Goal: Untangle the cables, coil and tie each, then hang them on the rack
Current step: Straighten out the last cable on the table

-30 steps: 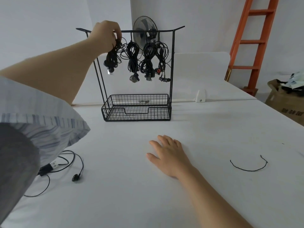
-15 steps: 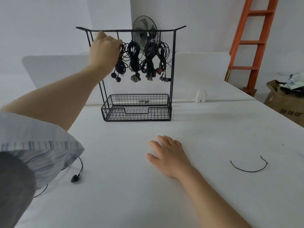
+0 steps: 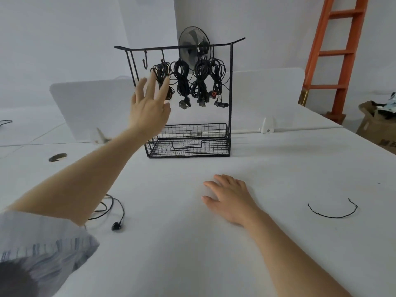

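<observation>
Risk of knocking leftmost coil [image 3: 159,70] off rack [image 3: 188,148], upper centre, with wide-spread empty left hand [image 3: 147,110]; right hand [image 3: 229,200] flat, idle

1. My white table [image 3: 192,264] carries the black wire rack [image 3: 214,150] at its far middle.
2. A loose earphone cable [image 3: 116,226] lies near left, partly hidden by my arm.
3. A short black wire [image 3: 332,216] curves at the right.
4. My right hand [image 3: 230,200] rests flat between them.

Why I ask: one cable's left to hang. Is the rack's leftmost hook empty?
Yes, the leftmost hook on the rack hangs bare, beside the coiled cables.
</observation>
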### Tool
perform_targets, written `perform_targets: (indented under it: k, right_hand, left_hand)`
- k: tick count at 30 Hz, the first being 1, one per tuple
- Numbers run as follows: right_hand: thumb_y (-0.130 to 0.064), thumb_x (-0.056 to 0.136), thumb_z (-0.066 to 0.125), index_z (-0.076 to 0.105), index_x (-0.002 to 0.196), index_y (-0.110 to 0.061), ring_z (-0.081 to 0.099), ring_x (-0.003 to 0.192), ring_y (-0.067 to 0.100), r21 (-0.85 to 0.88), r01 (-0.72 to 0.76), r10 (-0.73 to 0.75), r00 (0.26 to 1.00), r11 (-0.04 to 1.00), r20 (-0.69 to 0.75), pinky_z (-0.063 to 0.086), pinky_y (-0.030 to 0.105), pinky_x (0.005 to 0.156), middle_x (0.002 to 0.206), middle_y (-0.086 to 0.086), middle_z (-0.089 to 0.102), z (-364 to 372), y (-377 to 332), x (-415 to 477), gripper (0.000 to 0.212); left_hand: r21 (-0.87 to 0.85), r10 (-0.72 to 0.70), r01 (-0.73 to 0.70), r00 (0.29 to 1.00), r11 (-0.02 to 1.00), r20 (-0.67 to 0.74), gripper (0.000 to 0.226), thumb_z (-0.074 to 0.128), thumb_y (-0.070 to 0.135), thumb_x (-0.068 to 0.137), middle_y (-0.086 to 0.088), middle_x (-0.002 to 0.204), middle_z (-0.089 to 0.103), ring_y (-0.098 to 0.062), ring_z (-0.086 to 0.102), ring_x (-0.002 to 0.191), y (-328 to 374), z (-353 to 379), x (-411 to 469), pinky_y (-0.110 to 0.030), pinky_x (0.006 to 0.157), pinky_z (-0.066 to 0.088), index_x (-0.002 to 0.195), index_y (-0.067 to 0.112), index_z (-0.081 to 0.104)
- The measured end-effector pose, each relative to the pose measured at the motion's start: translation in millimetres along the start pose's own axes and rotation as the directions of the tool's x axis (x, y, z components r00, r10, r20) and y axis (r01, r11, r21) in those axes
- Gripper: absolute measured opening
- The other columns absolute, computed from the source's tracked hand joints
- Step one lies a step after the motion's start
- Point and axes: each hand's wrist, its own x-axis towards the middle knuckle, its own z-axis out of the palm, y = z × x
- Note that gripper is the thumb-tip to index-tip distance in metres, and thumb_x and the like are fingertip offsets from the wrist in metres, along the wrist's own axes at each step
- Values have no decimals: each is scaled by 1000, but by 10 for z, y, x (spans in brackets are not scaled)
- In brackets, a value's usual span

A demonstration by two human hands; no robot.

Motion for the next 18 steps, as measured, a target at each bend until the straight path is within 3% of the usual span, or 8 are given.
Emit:
perform_targets:
  k: [3,6,9,11,14,18]
  right_hand:
    - [-46,96,31,35,137,-27,16,138,17,-1,-3,3,1000,1000,-3,15,36,109,148,0,26,6,-3,-4,46]
    - [-44,96,31,34,138,-27,15,139,14,15,-21,21,1000,1000,-2,14,34,109,150,-2,24,7,-2,-7,45]
    - [-42,97,31,38,135,-25,19,138,14,14,-31,31,999,999,-25,17,31,107,147,-2,29,5,-6,-16,42]
    - [-42,97,31,38,137,-26,20,138,14,4,-55,55,998,999,-24,18,32,108,149,-3,28,15,-40,-51,43]
    - [-43,97,32,35,139,-27,19,139,14,-23,-89,89,996,996,-20,17,33,109,151,-4,25,21,-129,-117,45]
    - [-44,98,28,28,142,-27,14,141,16,-52,-151,152,988,987,20,14,35,111,153,-3,19,-28,-192,-202,48]
  left_hand:
    - [-78,41,-35,996,996,79,57,42,29,96,-11,156,12,-30,7,141,-50,-147,-586,-50,109,20,148,20,21]
    - [-97,24,-11,992,995,127,62,30,47,87,-12,152,26,-32,16,139,-151,-284,-1229,-50,108,22,141,20,39]
    - [106,-204,185,954,977,219,55,30,49,89,-10,153,23,-32,9,141,-338,-386,-1681,-49,110,15,135,22,46]
    - [276,-396,314,859,908,326,49,31,50,94,-9,154,17,-32,1,142,-503,-433,-1899,-49,111,10,134,24,43]
    - [409,-513,342,733,846,447,56,32,62,88,-8,139,35,-35,23,133,-737,-491,-2088,-48,102,25,128,24,41]
    - [329,-480,352,704,876,523,67,49,59,84,-9,127,47,-33,49,115,-783,-484,-2041,-34,77,33,135,23,25]
